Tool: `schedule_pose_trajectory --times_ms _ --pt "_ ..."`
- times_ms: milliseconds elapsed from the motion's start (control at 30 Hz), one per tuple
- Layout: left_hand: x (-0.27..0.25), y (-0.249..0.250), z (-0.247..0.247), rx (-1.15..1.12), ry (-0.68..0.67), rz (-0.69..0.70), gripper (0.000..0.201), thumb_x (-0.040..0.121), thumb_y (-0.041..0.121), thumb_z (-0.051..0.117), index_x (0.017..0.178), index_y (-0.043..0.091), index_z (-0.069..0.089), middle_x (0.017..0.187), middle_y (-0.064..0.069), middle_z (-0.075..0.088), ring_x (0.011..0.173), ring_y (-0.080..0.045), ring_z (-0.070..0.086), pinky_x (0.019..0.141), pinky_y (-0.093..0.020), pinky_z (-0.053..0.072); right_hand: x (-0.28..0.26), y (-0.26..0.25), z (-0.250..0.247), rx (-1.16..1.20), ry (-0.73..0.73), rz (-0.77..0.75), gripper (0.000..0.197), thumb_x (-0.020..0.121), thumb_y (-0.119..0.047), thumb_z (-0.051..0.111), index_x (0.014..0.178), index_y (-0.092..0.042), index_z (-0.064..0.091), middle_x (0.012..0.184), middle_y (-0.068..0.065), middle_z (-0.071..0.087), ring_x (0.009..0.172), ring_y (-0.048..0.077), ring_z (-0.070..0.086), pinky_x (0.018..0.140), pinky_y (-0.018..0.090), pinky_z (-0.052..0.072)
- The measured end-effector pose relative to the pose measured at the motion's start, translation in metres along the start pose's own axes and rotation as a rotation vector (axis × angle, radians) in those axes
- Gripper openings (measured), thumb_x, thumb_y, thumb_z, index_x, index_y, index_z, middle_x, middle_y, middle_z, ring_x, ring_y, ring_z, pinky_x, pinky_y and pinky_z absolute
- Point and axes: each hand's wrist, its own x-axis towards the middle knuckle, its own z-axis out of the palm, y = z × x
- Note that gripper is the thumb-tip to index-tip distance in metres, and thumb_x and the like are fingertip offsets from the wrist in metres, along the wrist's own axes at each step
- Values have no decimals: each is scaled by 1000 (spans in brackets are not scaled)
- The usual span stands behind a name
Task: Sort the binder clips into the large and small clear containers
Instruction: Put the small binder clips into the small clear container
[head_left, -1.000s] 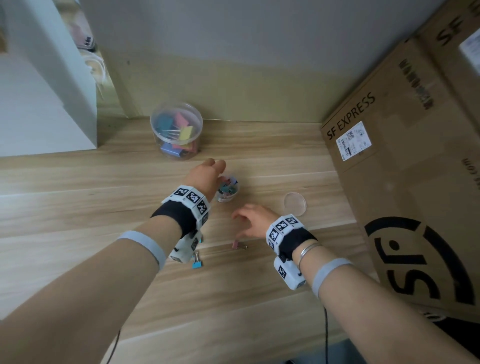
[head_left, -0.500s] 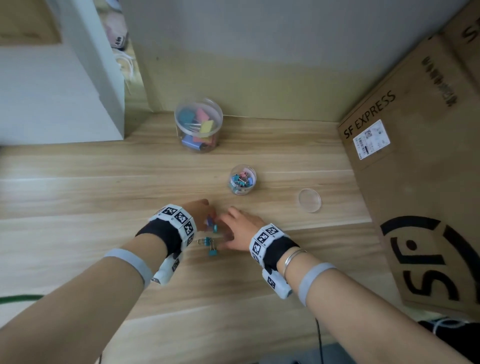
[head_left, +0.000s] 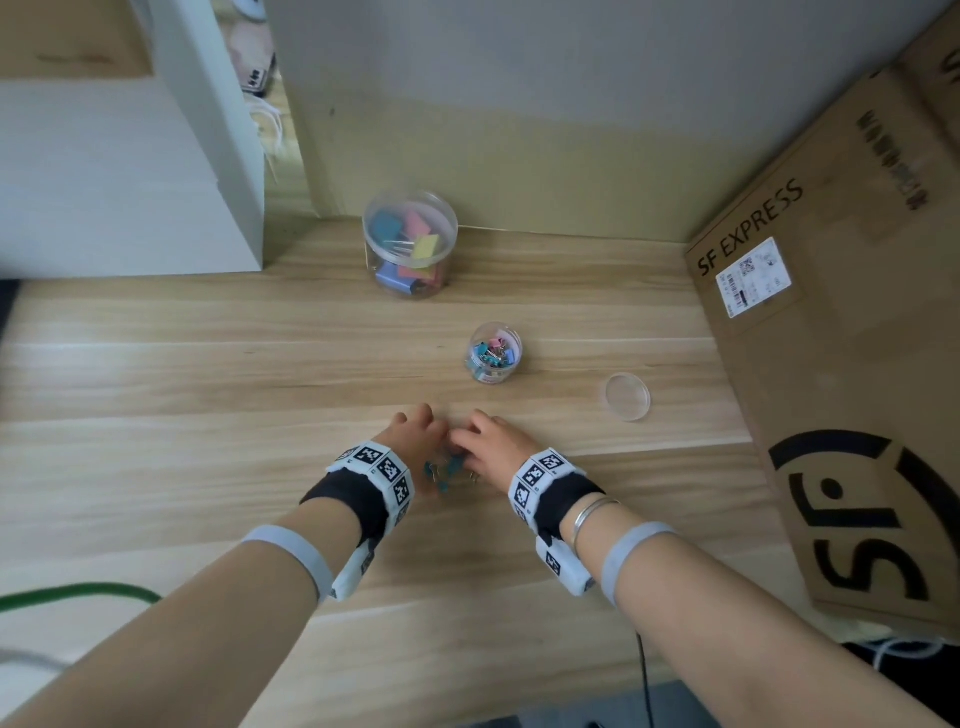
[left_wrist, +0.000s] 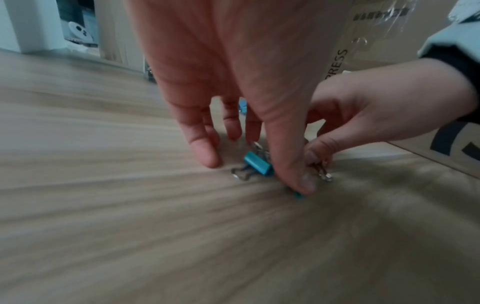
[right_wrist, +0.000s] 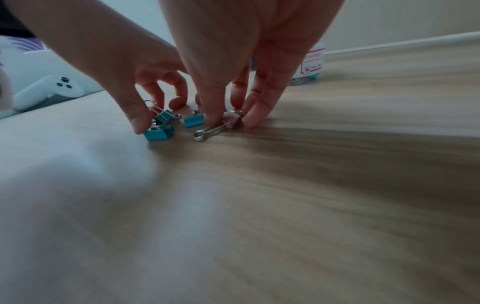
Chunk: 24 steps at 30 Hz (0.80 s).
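Four small binder clips lie on the wooden desk just in front of the small clear container (head_left: 493, 353) — three teal clips (right_wrist: 193, 121) and one pink clip (right_wrist: 235, 121). The left hand (head_left: 415, 436) pinches a teal one; the right hand (head_left: 493, 447) pinches the pink. Behind stands the large clear container (head_left: 410, 244); a clear lid (head_left: 627, 396) and an SF Express box (head_left: 841, 364) lie right of the small one.
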Motion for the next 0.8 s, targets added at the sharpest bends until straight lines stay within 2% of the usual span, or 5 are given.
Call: schedule_pose_trajectory --times_ms 233,400,467,633,800 --pt "7 4 -3 -135 96 3 39 87 5 54 125 7 45 127 -13 43 110 -34 55 96 -41 49 -5 18 -1 80 88 54 18 88 -14 56 105 -8 58 113 12 51 100 32 53 83 36 46" --pt "9 5 3 -147 77 34 70 76 25 70 135 16 33 133 -9 36 115 -35 49 97 -42 49 -9 24 -6 91 -50 88 67 74 -36 74 129 -15 43 130 7 43 116 27 46 97 35 40" --pt "9 7 4 -118 65 54 77 73 30 73 137 20 31 135 -7 33 116 -34 45 97 -42 48 -8 28 -7 47 -96 65 76 71 -35 78 135 -18 41 131 8 41 117 27 44 102 37 41" --pt "12 15 9 -131 150 38 49 87 22 60 132 19 41 132 -11 38 114 -35 43 96 -43 47 -8 28 -7 68 -27 56 35 85 -15 63 120 -12 54 120 11 46 106 30 51 85 32 42" --pt "17 15 9 -159 218 78 36 95 17 47 129 27 53 124 -14 46 104 -33 44 94 -42 46 -10 27 -13 45 14 61 28 86 -8 54 114 -9 57 117 13 48 93 30 54 80 36 44"
